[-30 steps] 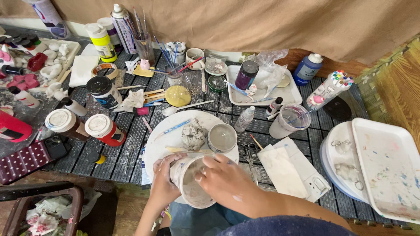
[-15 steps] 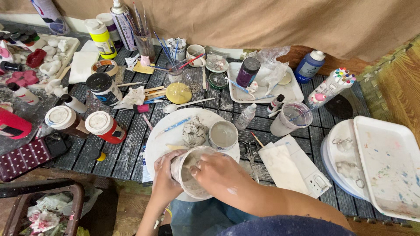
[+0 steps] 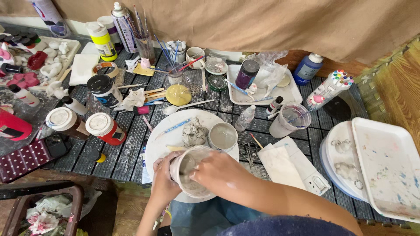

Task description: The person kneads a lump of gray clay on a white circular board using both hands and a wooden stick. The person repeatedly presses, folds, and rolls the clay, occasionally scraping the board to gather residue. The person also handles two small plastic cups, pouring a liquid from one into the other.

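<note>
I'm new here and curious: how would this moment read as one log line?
left hand: grips clay cup | right hand: fingers inside cup | white plate: beneath, holding clay lump

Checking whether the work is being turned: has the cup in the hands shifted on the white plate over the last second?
Yes, slightly. The cup has lifted and tilted a little toward the small grey-filled bowl on the white plate; the bowl stayed put.
</note>
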